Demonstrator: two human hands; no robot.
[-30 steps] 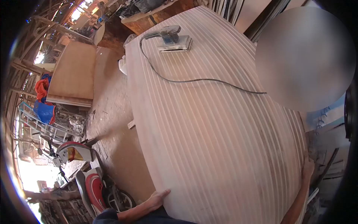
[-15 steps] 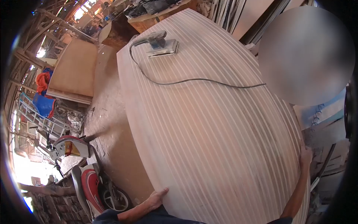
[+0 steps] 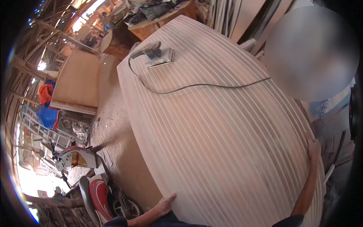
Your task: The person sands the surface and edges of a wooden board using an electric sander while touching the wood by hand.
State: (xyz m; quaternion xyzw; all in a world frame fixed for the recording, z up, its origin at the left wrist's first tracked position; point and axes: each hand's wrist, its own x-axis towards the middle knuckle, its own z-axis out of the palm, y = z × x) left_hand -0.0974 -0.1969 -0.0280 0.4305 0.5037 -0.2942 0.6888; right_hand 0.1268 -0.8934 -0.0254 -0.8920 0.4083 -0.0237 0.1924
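Observation:
A large pale wooden panel [image 3: 211, 136] with lengthwise light and dark stripes stretches away from me. My left hand [image 3: 165, 206] holds its near left edge, thumb on top and the other fingers out of sight below. On the right edge, farther up, my right hand [image 3: 313, 147] is closed around the side, its fingers partly hidden. An electric sander [image 3: 159, 56] rests on the panel's far left part, away from both hands. From it a dark cord [image 3: 206, 84] curves across the boards to the right edge.
A red and white motorbike [image 3: 100, 196] stands on the floor at left. Behind it are a metal ladder [image 3: 47, 126] and a leaning brown board [image 3: 77, 81]. Thick wood blocks [image 3: 162, 26] sit beyond the far end, with upright planks [image 3: 227, 17] beside them. A blurred disc covers the upper right.
The view has shifted slightly, so the panel's far end and the sander appear lower. Both hands keep their places on the edges, and the sander stays put on the panel.

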